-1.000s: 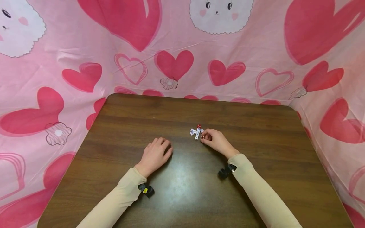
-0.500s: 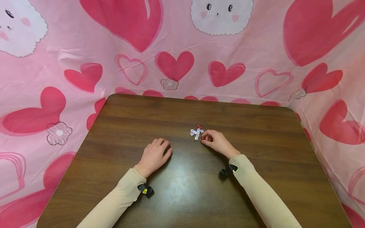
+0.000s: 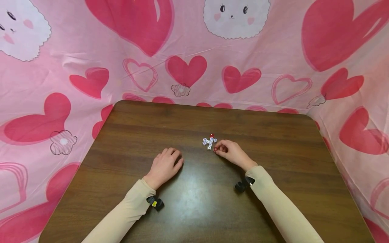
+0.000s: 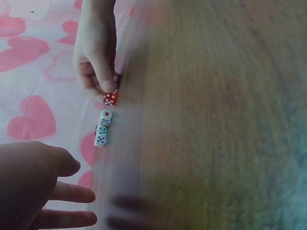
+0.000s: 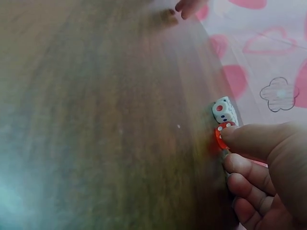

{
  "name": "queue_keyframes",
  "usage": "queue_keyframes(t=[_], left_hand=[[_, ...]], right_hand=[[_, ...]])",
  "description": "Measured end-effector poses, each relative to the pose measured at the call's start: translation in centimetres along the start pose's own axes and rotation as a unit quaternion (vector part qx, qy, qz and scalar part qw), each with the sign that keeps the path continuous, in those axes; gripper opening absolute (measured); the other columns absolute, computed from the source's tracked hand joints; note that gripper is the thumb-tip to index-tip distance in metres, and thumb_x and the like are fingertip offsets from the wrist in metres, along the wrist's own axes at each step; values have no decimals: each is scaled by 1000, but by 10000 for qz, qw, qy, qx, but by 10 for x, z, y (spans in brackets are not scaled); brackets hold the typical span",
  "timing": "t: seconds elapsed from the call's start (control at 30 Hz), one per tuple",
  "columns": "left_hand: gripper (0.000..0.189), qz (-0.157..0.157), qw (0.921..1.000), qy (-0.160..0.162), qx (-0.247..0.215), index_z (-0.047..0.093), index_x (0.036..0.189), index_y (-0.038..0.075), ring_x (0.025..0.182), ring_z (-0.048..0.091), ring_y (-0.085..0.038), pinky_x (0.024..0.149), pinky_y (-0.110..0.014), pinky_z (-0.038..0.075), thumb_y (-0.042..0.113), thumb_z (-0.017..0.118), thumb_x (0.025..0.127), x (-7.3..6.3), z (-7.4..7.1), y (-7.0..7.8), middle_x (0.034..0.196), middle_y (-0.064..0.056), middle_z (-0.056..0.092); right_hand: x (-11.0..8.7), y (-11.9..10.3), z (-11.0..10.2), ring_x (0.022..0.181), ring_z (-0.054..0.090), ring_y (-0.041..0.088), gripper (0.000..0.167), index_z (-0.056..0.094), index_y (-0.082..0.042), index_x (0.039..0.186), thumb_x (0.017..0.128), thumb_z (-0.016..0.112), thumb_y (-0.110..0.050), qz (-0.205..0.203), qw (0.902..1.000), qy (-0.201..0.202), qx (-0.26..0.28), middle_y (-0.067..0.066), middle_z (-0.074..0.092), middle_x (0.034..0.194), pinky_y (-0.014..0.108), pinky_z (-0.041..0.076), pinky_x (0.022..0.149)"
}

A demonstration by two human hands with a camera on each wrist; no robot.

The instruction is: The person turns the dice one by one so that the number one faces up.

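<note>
My right hand (image 3: 232,152) pinches a red die (image 3: 215,149) with white dots between thumb and fingertips, low at the table. In the right wrist view, the thumb lies over part of this red die (image 5: 221,135). Just left of it is a small cluster of white dice (image 3: 210,143), some touching one another. A second red die (image 3: 212,135) sits at the cluster's far end. My left hand (image 3: 164,167) rests on the table to the left of the dice, fingers loosely spread, holding nothing. In the left wrist view, white dice (image 4: 102,130) show between both hands.
The dice lie on a brown wood-grain table (image 3: 146,128) with rounded far corners. Pink cloth with hearts (image 3: 186,69) hangs behind it and at both sides. A black wrist camera (image 3: 158,204) is strapped to the left wrist, another black camera (image 3: 240,186) to the right.
My right hand has drawn the red die slightly toward me, and the die has turned, showing a different side. The left hand and the other dice have stayed put.
</note>
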State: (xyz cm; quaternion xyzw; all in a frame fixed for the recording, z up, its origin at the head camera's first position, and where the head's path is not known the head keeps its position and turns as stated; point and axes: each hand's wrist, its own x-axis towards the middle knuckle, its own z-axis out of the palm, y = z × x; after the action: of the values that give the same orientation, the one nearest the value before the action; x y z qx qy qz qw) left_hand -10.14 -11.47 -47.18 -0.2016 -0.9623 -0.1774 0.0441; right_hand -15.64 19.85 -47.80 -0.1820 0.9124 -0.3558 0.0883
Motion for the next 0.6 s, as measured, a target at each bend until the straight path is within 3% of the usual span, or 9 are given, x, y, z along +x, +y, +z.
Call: queue_keyframes(t=[0.17,0.6], left_hand=[[24,-1,10000,-13,9,73,115,10,106,64,-32,84,-51,55,28,69,101,-1,0,1,114,-11,70],[26,87,10000,-16,-4,72,117,8,104,64,-32,82,-51,56,28,69,101,1,2,-2,113,-11,69]], right_hand=[[-11,0,3,76,54,13,15,71,-12,108,95,77,-15,60,10000,-74,-13,-3,60,82,30,46,70],[-40,0,6,78,53,10,15,71,-16,107,94,78,-15,-365,9991,-161,-117,-8,57,85,28,46,71]])
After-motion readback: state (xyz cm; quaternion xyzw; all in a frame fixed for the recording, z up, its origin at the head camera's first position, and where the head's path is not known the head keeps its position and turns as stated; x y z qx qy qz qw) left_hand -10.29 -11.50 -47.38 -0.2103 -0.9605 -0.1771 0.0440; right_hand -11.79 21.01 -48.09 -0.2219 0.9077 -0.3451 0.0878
